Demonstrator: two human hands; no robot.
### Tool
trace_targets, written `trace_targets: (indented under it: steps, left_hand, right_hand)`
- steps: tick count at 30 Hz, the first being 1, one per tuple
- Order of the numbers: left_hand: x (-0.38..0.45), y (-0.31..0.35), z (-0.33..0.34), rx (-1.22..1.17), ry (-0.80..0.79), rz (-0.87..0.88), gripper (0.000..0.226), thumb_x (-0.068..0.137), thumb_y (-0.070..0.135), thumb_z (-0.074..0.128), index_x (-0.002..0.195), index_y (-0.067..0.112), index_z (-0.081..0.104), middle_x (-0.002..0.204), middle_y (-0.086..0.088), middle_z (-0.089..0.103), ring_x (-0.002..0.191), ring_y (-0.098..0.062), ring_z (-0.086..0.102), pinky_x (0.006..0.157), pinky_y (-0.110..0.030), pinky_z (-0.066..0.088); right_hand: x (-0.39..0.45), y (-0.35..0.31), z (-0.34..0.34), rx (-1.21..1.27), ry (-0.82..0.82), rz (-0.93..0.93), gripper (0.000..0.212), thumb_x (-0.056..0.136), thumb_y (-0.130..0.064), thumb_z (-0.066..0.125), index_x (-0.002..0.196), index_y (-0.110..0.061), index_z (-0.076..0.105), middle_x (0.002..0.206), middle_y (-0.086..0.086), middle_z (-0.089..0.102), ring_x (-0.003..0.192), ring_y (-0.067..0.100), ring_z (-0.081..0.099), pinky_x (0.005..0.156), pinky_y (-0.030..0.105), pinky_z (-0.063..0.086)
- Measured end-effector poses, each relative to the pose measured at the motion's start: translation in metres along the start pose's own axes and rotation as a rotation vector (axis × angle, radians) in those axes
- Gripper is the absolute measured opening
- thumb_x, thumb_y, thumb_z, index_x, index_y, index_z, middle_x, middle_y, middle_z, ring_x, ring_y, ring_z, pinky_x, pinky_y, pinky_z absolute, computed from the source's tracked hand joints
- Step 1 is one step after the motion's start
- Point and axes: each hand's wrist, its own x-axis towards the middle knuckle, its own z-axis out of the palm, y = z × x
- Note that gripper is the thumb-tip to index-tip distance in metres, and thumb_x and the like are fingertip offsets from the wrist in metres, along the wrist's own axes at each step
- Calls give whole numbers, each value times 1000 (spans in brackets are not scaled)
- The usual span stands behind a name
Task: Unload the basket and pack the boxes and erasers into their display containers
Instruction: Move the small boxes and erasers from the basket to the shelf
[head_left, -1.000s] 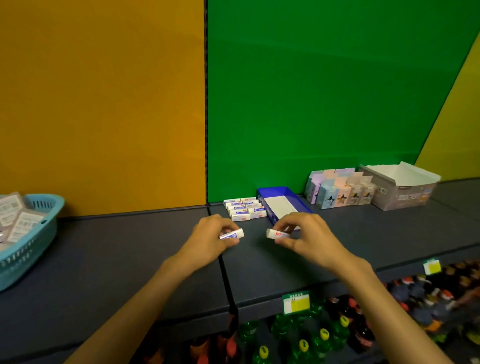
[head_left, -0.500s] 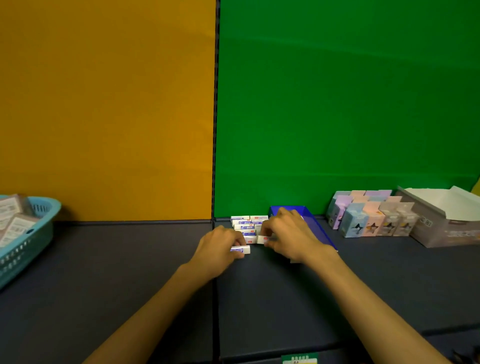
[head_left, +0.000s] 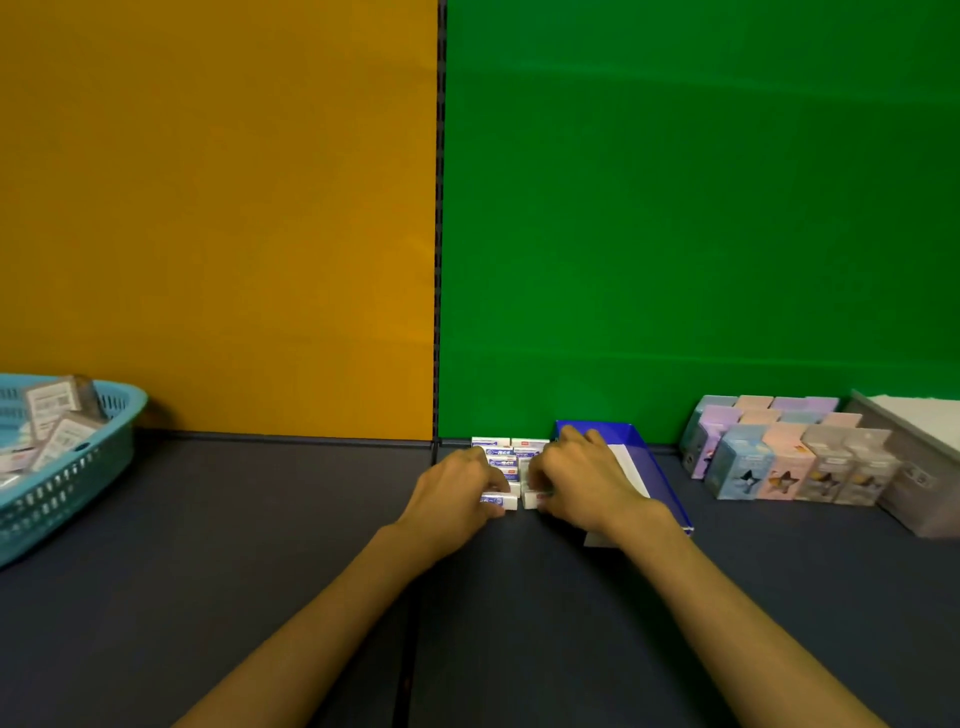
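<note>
Right now the left hand (head_left: 457, 491) pinches one eraser (head_left: 498, 501) and the right hand (head_left: 582, 480) another (head_left: 534, 500), at the front of the eraser rows (head_left: 506, 457) near the shelf's (head_left: 260, 571) back edge; a careless nudge could scatter those rows beside the blue tray (head_left: 652, 467).

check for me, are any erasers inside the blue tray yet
No, the blue tray shows only a white floor, while the erasers sit in rows on the shelf beside it, where the left hand and right hand hold two more.
</note>
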Motion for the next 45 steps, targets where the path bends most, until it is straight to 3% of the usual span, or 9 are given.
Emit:
trace_targets:
  steps: [8, 17, 27, 31, 37, 45]
  left_hand:
    - [-1, 15, -3, 56, 60, -65, 53, 85, 42, 74, 133, 30, 57, 124, 1, 54, 119, -20, 51, 92, -39, 49]
    - [-63, 11, -63, 149, 299, -175, 43, 97, 52, 52, 135, 32, 57, 129, 6, 59, 117, -19, 54, 88, -35, 49]
    - [-185, -37, -130, 296, 304, -456, 49, 97, 53, 49, 141, 33, 51, 142, 5, 53, 127, -20, 49, 98, -42, 46]
    - [-230, -64, -155, 306, 339, -529, 49, 97, 53, 50, 142, 33, 51, 141, 5, 53, 128, -19, 49, 100, -41, 46]
    - [-297, -115, -189, 320, 346, -579, 50, 96, 54, 50, 142, 32, 51, 139, 5, 55, 125, -21, 51, 94, -41, 50]
    - [-389, -203, -239, 328, 366, -579, 48, 97, 52, 49, 142, 34, 51, 143, 7, 54, 128, -18, 51, 91, -40, 51]
  right_hand:
    - [-15, 2, -12, 252, 117, -11, 22, 93, -33, 56, 110, -28, 68, 109, -4, 69, 106, 22, 55, 87, 37, 37]
    - [-27, -37, -44, 393, 248, -171, 31, 97, -38, 56, 125, -27, 62, 118, -3, 64, 109, 21, 58, 88, 37, 45]
    - [-12, -154, -75, 441, 304, -397, 33, 99, -40, 54, 129, -29, 59, 121, -5, 62, 112, 18, 58, 82, 31, 40]
    - [-8, -205, -86, 444, 300, -452, 33, 98, -40, 55, 130, -30, 59, 127, -6, 62, 114, 16, 58, 87, 32, 45]
    - [1, -283, -105, 424, 302, -455, 33, 98, -42, 55, 129, -30, 59, 125, -6, 62, 113, 17, 58, 88, 35, 46]
    - [20, -392, -133, 408, 325, -415, 28, 94, -39, 58, 119, -29, 65, 119, -6, 66, 105, 18, 62, 75, 34, 50]
